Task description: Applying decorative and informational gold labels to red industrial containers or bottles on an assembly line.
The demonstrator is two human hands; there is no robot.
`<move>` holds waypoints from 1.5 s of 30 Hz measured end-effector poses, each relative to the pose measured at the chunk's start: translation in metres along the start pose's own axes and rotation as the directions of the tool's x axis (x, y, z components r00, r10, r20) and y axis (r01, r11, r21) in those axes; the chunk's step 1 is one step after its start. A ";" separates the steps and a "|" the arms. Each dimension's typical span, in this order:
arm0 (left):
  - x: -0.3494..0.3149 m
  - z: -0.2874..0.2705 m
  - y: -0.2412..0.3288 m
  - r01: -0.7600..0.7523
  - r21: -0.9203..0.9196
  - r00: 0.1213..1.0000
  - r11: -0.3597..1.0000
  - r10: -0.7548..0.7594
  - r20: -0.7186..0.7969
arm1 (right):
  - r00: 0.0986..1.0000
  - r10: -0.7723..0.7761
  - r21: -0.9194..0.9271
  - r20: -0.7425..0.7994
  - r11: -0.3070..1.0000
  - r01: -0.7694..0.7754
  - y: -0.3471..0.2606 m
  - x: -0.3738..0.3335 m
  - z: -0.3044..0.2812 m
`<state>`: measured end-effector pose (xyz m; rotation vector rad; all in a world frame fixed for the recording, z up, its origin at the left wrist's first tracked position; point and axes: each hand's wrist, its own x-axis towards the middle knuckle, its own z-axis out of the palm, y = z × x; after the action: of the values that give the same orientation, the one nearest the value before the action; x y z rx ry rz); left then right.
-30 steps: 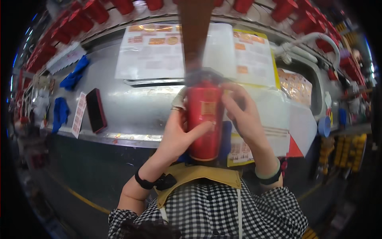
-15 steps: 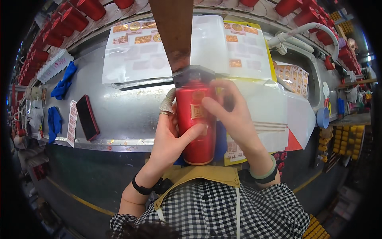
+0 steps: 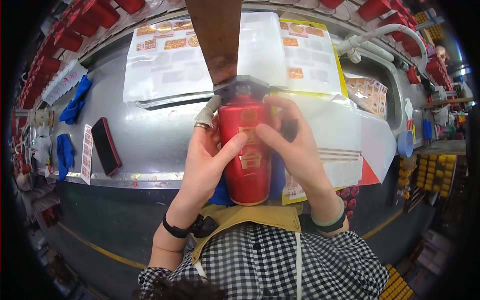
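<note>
The single head view looks down from the person's head, facing forward and away from the body across the metal table (image 3: 150, 130). It is the left of a side-by-side pair, upright and unmirrored. The checked shirt (image 3: 255, 265) fills the bottom centre; the left hand (image 3: 205, 155) and right hand (image 3: 295, 145) lie near the middle, close below the lens. Red cups (image 3: 102, 12) along the top edge sit farther off. The fisheye bends straight edges toward a dark round rim.
</note>
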<state>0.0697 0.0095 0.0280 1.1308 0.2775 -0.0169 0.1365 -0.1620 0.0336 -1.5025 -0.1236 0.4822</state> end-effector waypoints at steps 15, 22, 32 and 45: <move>0.002 0.003 -0.001 -0.012 0.021 1.000 1.000 0.013 -0.021 | 1.000 0.002 0.009 -0.004 1.000 -0.002 0.001 -0.001 0.002; -0.004 -0.004 0.001 0.015 -0.072 1.000 0.997 -0.014 0.013 | 0.999 0.028 0.047 0.046 0.998 -0.030 0.000 -0.001 -0.007; -0.024 -0.014 0.000 0.171 -0.074 0.977 0.982 -0.159 0.141 | 1.000 -0.026 0.099 0.018 0.995 0.024 0.005 -0.020 -0.008; -0.026 -0.007 -0.007 0.093 -0.110 0.992 0.990 -0.082 0.100 | 0.830 -0.544 -0.589 0.123 0.633 0.502 0.003 -0.047 0.010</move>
<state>0.0425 0.0090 0.0247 1.0003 0.2400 -0.1313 0.0901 -0.1705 0.0420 -2.0018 -0.7074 -0.1162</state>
